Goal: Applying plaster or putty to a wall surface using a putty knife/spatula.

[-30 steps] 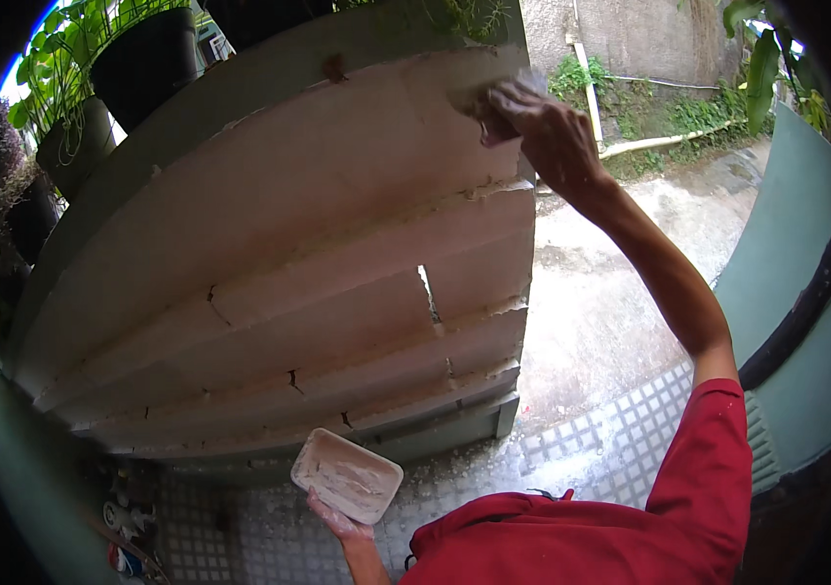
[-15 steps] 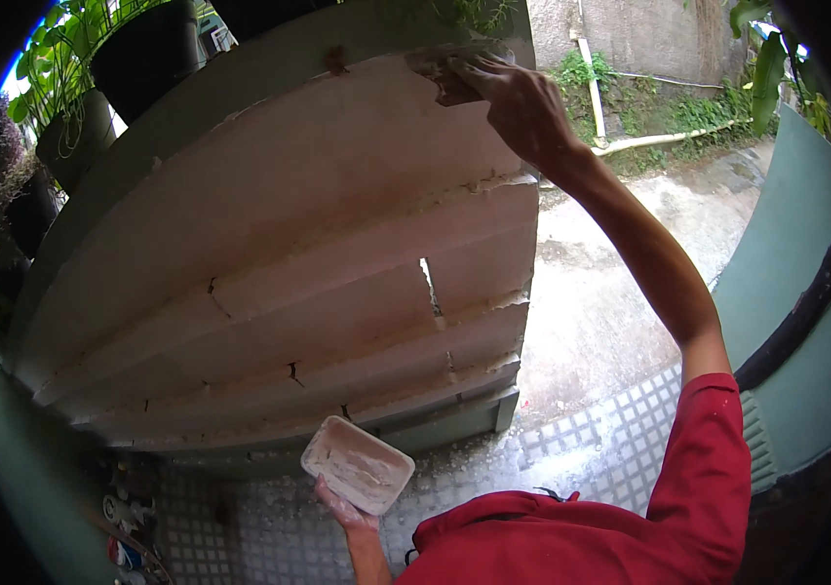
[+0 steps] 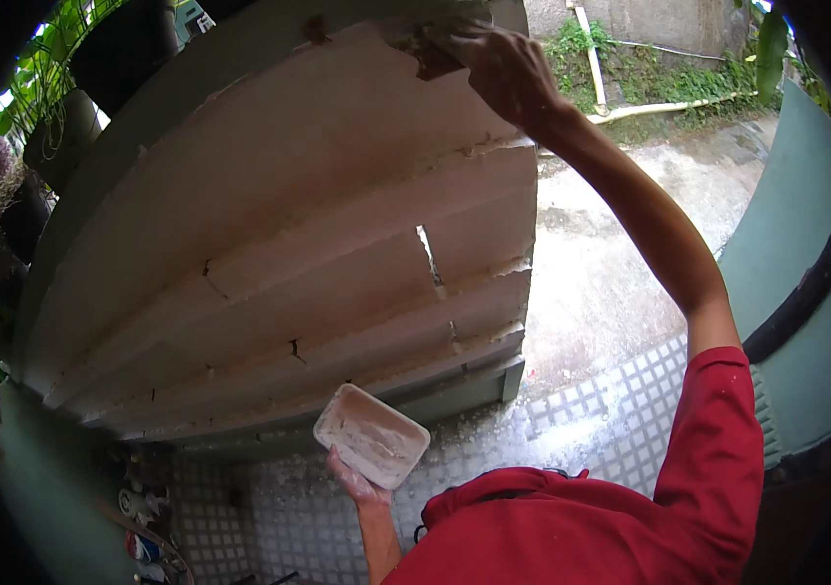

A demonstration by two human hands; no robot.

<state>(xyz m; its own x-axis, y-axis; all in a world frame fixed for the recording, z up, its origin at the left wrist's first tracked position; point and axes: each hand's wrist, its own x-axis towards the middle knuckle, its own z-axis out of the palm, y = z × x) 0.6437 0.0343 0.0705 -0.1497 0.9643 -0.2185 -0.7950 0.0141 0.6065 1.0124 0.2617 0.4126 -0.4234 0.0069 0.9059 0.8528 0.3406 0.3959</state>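
My right hand [image 3: 513, 78] is raised to the top right of a large pale, stepped panel [image 3: 279, 185]. Its fingers close around a flat brown scraper [image 3: 435, 60], which lies against the panel near its green upper border. The scraper's far edge is blurred and dark. Low in front of the panel, my left hand [image 3: 357, 480] grips a white rectangular tray [image 3: 373, 436] by its near left side. Pale, paste-like residue coats the inside of the tray. White smears mark both hands. Most of the left fingers are hidden beneath the tray.
Ridges and dark cracks run across the panel, with one see-through slit [image 3: 430, 255]. Potted plants [image 3: 123, 58] stand along its top left. Grey-white patterned tiles [image 3: 581, 414] lie below. Assorted items [image 3: 142, 526] sit at lower left; a green curved wall [image 3: 795, 224] rises right.
The whole view has shifted, so the panel appears higher. The tray sits slightly higher and further right in the picture. The scraper keeps nearly the same place on the panel.
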